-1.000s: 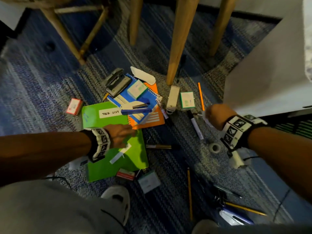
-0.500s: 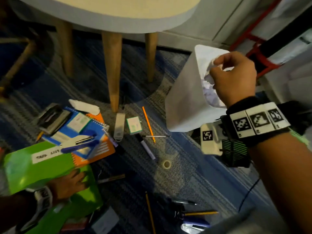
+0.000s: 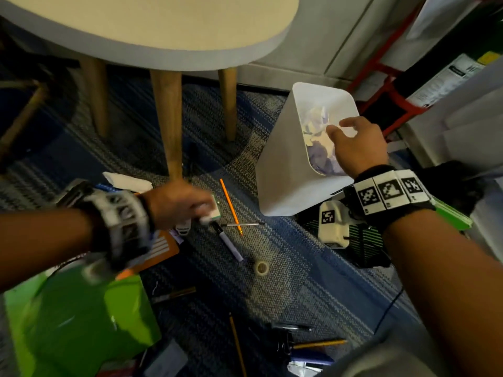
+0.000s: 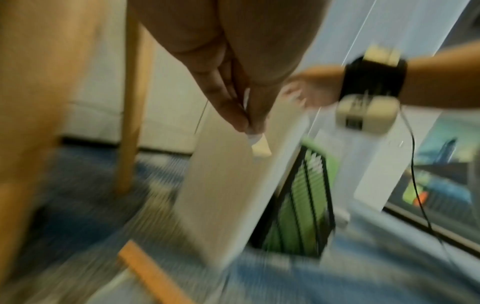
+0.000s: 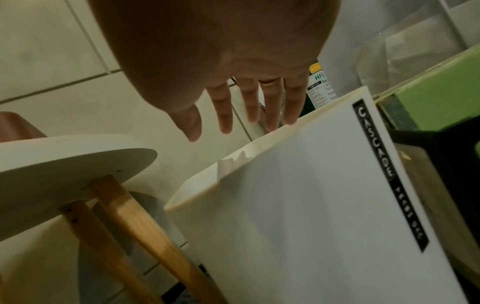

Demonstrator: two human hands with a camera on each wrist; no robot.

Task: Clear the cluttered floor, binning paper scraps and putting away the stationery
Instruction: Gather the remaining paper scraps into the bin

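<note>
Blue-grey woven carpet (image 3: 285,281) w/ clutter spread under a round worktop (image 3: 152,31) on wooden legs. White bin (image 3: 283,170) stands at approx 2 o'clock from the mess, tilted in the head view, mouth facing the person, prob so scraps drop in w/o a long reach; crumpled paper scraps (image 3: 321,140) already inside.

Right hand (image 3: 356,148) hovers over the bin mouth, grip apart, fingers (image 5: 270,111) straight & spread, holding nothing, which reads as just let go of a scrap.

Left hand (image 3: 177,202) sits at approx 9 o'clock from the bin, low over the clutter. Left wrist view, though blurred, shows its fingertips (image 4: 239,121) clamped together on a small pale scrap (image 4: 259,146), pinched at the edge since it's thin & light; next stop prob the bin.

Stationery not yet put away: orange pencil (image 3: 230,205), marker (image 3: 230,244), tape roll (image 3: 261,267), green folder (image 3: 81,322), orange notebook (image 3: 160,248), more pens at 6 o'clock (image 3: 318,344). Task looks early-to-mid; paper part well on, stationery untouched
</note>
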